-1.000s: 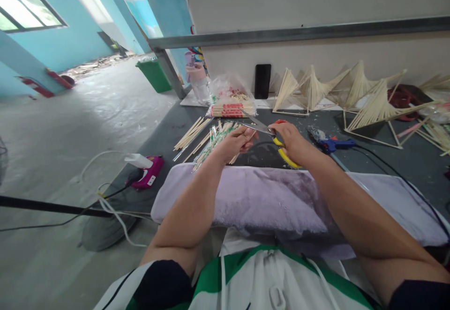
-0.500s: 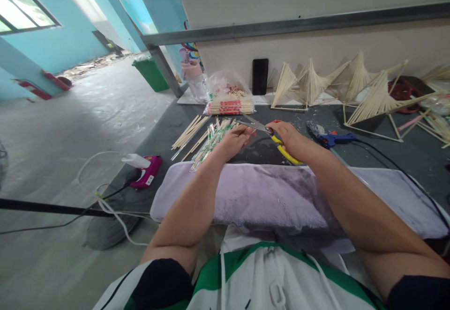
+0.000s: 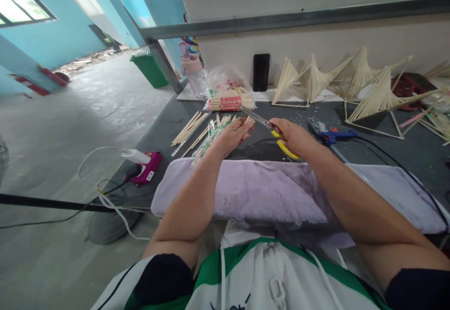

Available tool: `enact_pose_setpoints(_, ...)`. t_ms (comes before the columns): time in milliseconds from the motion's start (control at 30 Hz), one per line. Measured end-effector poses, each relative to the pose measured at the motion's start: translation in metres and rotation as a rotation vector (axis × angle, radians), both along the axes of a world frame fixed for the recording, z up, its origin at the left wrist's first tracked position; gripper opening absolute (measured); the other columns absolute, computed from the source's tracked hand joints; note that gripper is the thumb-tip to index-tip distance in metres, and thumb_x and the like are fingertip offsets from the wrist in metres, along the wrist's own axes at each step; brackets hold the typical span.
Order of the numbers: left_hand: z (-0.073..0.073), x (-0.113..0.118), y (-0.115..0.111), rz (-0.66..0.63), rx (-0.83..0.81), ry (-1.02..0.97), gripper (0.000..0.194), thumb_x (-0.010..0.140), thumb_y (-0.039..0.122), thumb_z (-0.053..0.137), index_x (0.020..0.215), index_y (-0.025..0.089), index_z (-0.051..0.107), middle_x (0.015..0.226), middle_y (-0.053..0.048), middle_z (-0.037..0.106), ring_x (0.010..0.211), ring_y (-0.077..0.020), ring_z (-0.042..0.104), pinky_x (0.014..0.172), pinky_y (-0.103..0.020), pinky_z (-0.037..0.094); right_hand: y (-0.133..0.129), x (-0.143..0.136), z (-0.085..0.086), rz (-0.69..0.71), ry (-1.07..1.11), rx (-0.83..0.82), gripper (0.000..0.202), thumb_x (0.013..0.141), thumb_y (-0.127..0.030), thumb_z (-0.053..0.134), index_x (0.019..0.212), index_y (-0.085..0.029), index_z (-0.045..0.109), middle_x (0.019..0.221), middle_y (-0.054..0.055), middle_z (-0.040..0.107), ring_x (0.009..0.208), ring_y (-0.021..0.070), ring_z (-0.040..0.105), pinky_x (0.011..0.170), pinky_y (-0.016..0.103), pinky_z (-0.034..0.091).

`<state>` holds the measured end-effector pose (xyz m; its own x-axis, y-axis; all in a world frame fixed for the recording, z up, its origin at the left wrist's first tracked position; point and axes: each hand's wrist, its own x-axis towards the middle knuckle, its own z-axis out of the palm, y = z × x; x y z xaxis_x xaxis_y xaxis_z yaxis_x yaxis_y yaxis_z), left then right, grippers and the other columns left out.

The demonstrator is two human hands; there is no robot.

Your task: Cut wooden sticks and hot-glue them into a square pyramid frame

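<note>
My right hand [image 3: 288,134] is closed around the yellow handles of a pair of scissors [image 3: 258,116]. Their blades are nearly together and point up and left, just past the fingers of my left hand. My left hand [image 3: 235,135] is closed on pale wooden sticks [image 3: 250,121], whose short ends show by the thumb; most of their length is hidden. Below and left of it lie chopsticks in clear wrappers with green print [image 3: 211,136]. Loose bare chopsticks [image 3: 190,128] are spread further left. Behind sits a clear pack of chopsticks with a red band [image 3: 230,102].
Stick-built models [image 3: 314,83] stand along the back, near a phone [image 3: 261,72] leaning on the wall. A blue glue gun [image 3: 337,136] with a cord lies right. A lilac towel [image 3: 260,188] covers the front edge. A magenta power strip [image 3: 149,169] sits left; a bottle [image 3: 193,76] stands behind.
The scissor blades, spread apart before, have come together. Pale stick ends now show at my left fingers. The rest of the table looks the same, with a slight shift of view.
</note>
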<state>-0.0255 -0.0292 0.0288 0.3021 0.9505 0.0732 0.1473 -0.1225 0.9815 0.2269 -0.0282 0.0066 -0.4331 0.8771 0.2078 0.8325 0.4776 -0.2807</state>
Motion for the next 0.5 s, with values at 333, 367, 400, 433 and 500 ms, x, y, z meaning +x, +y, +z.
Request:
enact_pose_setpoints(333,0.005,-0.050,0.025,0.508,0.113,0.929,0.025,0.105,0.044,0.053,0.093,0.023,0.060,0.109,-0.015,0.074,0.105,-0.0305,0.067,0.080,-0.033,0.041,0.021,0.033,-0.007,-0.638,-0.064,-0.150,0.058,0.093,-0.021,0.060,0.150,-0.014,0.055,0.134,0.024,0.071,0.121,0.0407,0.071,0.100,0.050,0.055)
enact_pose_setpoints(367,0.003,-0.054,0.028,0.518,0.073,0.978,0.021,0.104,0.041,0.055,0.097,0.023,0.062,0.116,-0.017,0.075,0.111,-0.0323,0.068,0.083,-0.034,0.044,0.024,0.037,-0.010,-0.652,-0.073,-0.181,0.059,0.093,-0.022,0.060,0.151,-0.013,0.055,0.136,0.025,0.071,0.123,0.0421,0.071,0.100,0.051,0.055)
enact_pose_setpoints(400,0.001,-0.058,0.030,0.524,0.038,1.019,0.017,0.102,0.037,0.057,0.100,0.022,0.065,0.122,-0.019,0.075,0.116,-0.0334,0.069,0.086,-0.034,0.046,0.026,0.039,-0.012,-0.662,-0.081,-0.207,0.059,0.093,-0.023,0.060,0.151,-0.013,0.055,0.137,0.026,0.071,0.124,0.0433,0.071,0.101,0.052,0.055)
enact_pose_setpoints(433,-0.001,-0.062,0.033,0.526,0.010,1.055,0.014,0.101,0.032,0.057,0.102,0.021,0.067,0.125,-0.020,0.075,0.120,-0.0340,0.069,0.088,-0.035,0.048,0.027,0.042,-0.015,-0.665,-0.084,-0.225,0.060,0.093,-0.023,0.061,0.152,-0.012,0.056,0.137,0.027,0.071,0.125,0.0441,0.071,0.101,0.053,0.055)
enact_pose_setpoints(500,-0.004,-0.069,0.037,0.525,-0.029,1.116,0.015,0.100,0.025,0.057,0.106,0.019,0.070,0.129,-0.022,0.075,0.125,-0.0348,0.069,0.093,-0.036,0.051,0.029,0.043,-0.018,-0.593,-0.071,-0.235,0.061,0.092,-0.023,0.062,0.150,-0.008,0.057,0.133,0.031,0.072,0.122,0.0460,0.072,0.098,0.054,0.056)
